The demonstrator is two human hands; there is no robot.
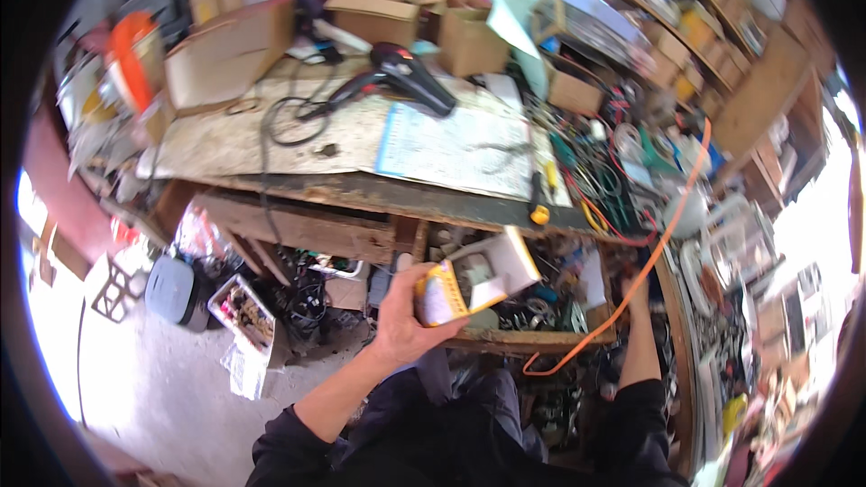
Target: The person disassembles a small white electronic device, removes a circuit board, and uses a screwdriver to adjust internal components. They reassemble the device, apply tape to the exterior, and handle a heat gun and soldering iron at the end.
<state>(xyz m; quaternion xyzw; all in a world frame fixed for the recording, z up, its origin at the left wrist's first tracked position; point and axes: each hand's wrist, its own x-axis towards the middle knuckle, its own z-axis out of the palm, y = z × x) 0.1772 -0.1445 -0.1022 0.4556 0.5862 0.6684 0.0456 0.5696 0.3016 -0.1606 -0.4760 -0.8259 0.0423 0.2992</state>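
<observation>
My left hand is closed round a small yellow and white cardboard box, held tilted above an open drawer. The box's flap is open, and a pale part shows inside, too small to make out. My right hand reaches down at the right end of the drawer, close to an orange cable. Its fingers are hidden among the clutter, so I cannot see whether they hold anything. The drawer contains several loose metal parts and small tools.
On the worn bench lie a black hair dryer with its cord, a printed sheet and a screwdriver. Tangled wires and tools fill the right side. A bin and a box of parts stand on the floor.
</observation>
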